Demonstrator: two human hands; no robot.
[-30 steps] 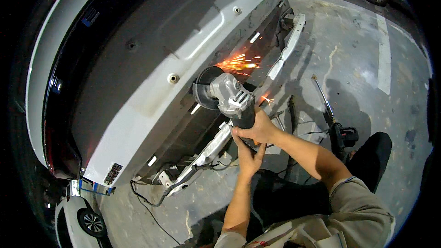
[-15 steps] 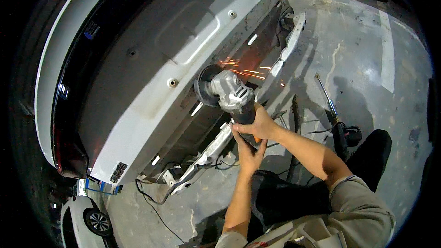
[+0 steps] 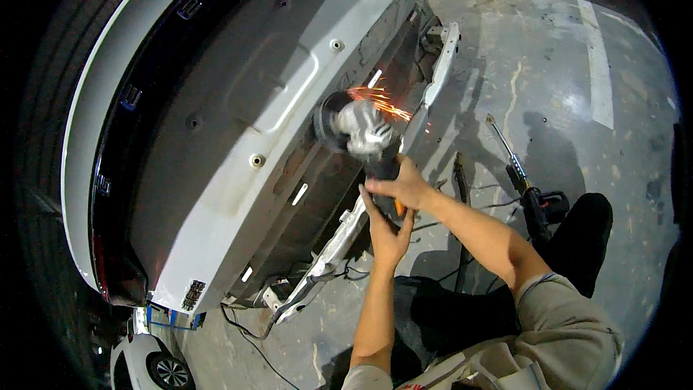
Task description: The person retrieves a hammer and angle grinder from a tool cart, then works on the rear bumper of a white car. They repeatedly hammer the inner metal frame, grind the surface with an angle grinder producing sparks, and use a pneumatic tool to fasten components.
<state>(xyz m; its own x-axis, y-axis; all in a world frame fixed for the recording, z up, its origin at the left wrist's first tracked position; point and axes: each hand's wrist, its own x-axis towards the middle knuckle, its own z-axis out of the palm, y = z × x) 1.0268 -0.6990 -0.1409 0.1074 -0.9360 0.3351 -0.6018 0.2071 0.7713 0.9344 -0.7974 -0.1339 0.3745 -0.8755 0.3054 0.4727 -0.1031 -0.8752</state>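
Observation:
An angle grinder (image 3: 366,130) with a silver-grey head and black body is in both my hands. Its round disc (image 3: 332,121) is blurred and lies against the lower rear panel (image 3: 317,162) of a white car. Orange sparks (image 3: 382,103) fly off to the right from the disc. My right hand (image 3: 410,186) is closed around the grinder's body from the right. My left hand (image 3: 390,235) grips the rear of the body from below, its thumb and fingers on either side. An orange part (image 3: 399,207) of the grinder shows between my hands.
The white car's tailgate (image 3: 216,209) fills the left. A white bumper beam (image 3: 339,245) runs below the panel. A black power tool with a long metal shaft (image 3: 514,155) lies on the grey floor, with cables nearby. Another white car (image 3: 151,362) stands at lower left.
The grinder has shifted along the panel toward its far right end. The view has turned slightly, so the car sits lower and further left. Both hands keep their grip.

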